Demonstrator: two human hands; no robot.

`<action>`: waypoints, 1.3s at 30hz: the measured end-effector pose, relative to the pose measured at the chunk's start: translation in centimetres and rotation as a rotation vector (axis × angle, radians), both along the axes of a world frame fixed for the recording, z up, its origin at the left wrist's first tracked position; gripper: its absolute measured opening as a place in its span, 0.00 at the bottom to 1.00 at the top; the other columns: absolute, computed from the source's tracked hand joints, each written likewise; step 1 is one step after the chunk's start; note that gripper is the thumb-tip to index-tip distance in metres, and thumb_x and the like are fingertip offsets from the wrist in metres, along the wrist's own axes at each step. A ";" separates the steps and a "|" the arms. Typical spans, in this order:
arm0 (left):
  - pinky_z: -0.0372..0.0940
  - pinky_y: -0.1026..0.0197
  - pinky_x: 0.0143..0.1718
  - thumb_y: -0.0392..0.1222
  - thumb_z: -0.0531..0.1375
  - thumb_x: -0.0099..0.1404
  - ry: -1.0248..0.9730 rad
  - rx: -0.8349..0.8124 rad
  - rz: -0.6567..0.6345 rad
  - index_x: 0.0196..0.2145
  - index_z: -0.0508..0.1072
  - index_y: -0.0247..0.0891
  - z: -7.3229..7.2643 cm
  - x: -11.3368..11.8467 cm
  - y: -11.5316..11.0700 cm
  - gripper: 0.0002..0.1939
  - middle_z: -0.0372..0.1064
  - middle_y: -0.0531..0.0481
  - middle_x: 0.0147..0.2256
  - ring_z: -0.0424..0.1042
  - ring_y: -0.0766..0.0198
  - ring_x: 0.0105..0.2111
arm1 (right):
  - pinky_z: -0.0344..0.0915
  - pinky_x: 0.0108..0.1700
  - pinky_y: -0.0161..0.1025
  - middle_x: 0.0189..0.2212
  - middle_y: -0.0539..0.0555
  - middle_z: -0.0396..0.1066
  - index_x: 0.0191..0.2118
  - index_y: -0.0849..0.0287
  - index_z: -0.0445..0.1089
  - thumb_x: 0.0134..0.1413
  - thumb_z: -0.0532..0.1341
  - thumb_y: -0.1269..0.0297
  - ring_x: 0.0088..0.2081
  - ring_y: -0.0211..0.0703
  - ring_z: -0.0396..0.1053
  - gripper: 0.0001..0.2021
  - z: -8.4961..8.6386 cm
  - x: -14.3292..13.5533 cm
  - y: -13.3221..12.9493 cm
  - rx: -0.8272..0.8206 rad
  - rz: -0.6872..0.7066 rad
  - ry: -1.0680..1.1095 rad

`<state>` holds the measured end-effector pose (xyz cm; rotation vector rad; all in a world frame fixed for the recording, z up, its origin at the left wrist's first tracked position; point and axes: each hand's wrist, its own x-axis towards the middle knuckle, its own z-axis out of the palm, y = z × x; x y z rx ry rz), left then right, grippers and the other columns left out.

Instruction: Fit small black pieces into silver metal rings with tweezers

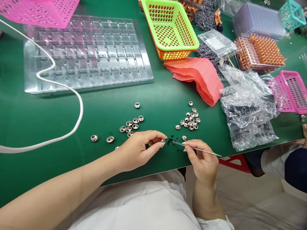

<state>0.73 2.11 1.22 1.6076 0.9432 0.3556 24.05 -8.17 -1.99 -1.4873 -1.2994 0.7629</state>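
Between thumb and fingertips, my left hand (pixel 139 150) pinches a small silvery metal shell (pixel 163 141) with holes in it. My right hand (pixel 202 159) grips a thin metal tool (pixel 201 149), perhaps tweezers, whose tip points left into a scatter of tiny black pieces (pixel 169 140) on the table. Whether the tip holds a piece is too small to tell. Just above the right fingers lies a single metal shell (pixel 184 138). A cluster of similar shells (pixel 191 121) rests farther up on the right. Several more shells (pixel 129 123) are spread beyond and left of my left hand.
A clear compartment tray (pixel 96 83) lies at the back left, with a white cable (pixel 80 111) curving over it. Behind the work area are a green basket (pixel 176 41), a red cloth (pixel 196 75) and plastic bags (pixel 249 118) of dark parts. Another person's sleeve (pixel 296 169) shows at right.
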 end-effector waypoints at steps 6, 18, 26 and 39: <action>0.71 0.65 0.32 0.45 0.56 0.71 -0.022 0.010 0.010 0.46 0.79 0.34 0.1 0.0 0.0 0.16 0.80 0.48 0.34 0.77 0.64 0.30 | 0.76 0.37 0.37 0.40 0.51 0.79 0.44 0.51 0.76 0.60 0.65 0.76 0.40 0.42 0.77 0.11 0.3 0.0 0.1 0.026 0.015 -0.068; 0.70 0.63 0.34 0.44 0.57 0.70 -0.018 -0.046 -0.011 0.46 0.79 0.36 0.4 0.1 0.1 0.14 0.81 0.48 0.37 0.76 0.63 0.32 | 0.76 0.35 0.42 0.37 0.51 0.80 0.45 0.52 0.76 0.58 0.65 0.79 0.36 0.44 0.78 0.14 1.1 -1.3 -0.1 0.234 -0.100 -0.079; 0.69 0.63 0.34 0.41 0.57 0.71 -0.067 -0.060 -0.038 0.46 0.79 0.37 0.3 0.0 0.0 0.13 0.80 0.48 0.38 0.76 0.63 0.32 | 0.77 0.34 0.44 0.35 0.52 0.80 0.46 0.52 0.74 0.58 0.65 0.78 0.36 0.46 0.79 0.14 2.5 -2.7 0.2 0.286 -0.015 -0.079; 0.70 0.63 0.35 0.41 0.57 0.70 -0.069 -0.041 -0.030 0.46 0.80 0.37 0.2 0.0 0.0 0.13 0.81 0.47 0.39 0.77 0.62 0.33 | 0.78 0.35 0.44 0.38 0.53 0.81 0.49 0.52 0.74 0.57 0.65 0.81 0.39 0.47 0.80 0.19 2.8 -2.8 0.6 0.259 0.091 -0.115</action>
